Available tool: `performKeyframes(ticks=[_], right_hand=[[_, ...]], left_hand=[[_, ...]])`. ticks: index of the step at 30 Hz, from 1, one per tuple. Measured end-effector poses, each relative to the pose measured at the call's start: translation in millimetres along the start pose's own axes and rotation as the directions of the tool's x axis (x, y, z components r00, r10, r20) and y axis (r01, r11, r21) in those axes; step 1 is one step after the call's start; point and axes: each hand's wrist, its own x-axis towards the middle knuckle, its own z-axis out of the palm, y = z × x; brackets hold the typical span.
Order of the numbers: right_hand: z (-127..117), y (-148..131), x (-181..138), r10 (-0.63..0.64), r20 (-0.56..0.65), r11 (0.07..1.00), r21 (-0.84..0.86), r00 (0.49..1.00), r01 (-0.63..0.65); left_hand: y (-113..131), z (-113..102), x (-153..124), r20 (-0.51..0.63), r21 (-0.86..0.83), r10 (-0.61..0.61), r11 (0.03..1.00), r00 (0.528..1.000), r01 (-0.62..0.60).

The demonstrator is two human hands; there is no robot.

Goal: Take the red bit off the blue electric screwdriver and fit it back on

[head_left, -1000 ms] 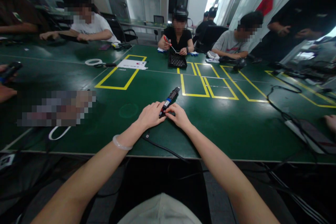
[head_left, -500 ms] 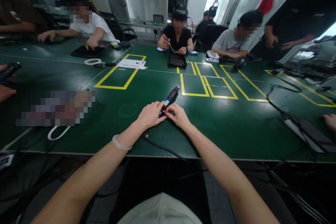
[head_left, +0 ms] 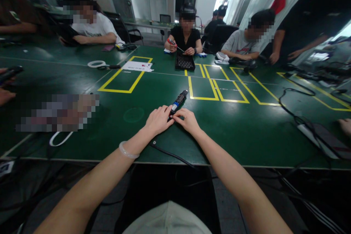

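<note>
A slim black handheld tool (head_left: pixel 180 98) with a silver tip lies aslant on the green table, its tip pointing away to the right. A blue part shows along its open-looking middle. My left hand (head_left: pixel 158 119) wraps its lower left side and holds it against the table; a pale bracelet rings that wrist. At the tool's near end my right hand (head_left: pixel 187 120) has thumb and forefinger pinched together by a small red part (head_left: pixel 171 116). Exactly what those fingertips hold is hidden. My hands cover much of the near end.
The green table (head_left: pixel 131 146) bears yellow taped rectangles. A black cable (head_left: pixel 172 156) runs off the near edge below my hands. A white sheet (head_left: pixel 137 66) lies beyond, and across the table a person works over a black tray (head_left: pixel 185 62). More cables (head_left: pixel 294 108) trail at right.
My left hand has edged slightly right; my right hand still pinches at the tool's near end. At far left, a person in white has lifted a dark flat object off the table.
</note>
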Motion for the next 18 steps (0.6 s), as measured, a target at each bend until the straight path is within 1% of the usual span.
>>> performKeyframes(ticks=[6, 9, 11, 14, 18], right_hand=[[-2, -2, -1, -0.020, -0.004, 0.999, 0.032, 1.000, 0.020], [-2, 0, -1, -0.020, -0.028, 0.999, 0.048, 0.999, 0.021], [-3, 2, -1, 0.000, -0.048, 0.998, 0.060, 0.999, 0.003], [-4, 6, -1, 0.050, -0.079, 0.995, 0.086, 0.996, -0.043], [-6, 10, -2, 0.124, -0.086, 0.984, 0.138, 0.989, -0.111]], left_hand=[[0, 5, 2, -0.004, 0.005, -0.047, 0.999, 0.999, 0.047], [-4, 6, 3, -0.010, 0.009, -0.059, 0.998, 0.998, 0.059], [-9, 5, 5, -0.007, 0.013, -0.087, 0.996, 0.996, 0.087], [-22, 5, 9, 0.003, 0.017, -0.147, 0.989, 0.989, 0.147], [-51, 6, 16, 0.001, 0.025, -0.256, 0.966, 0.967, 0.256]])
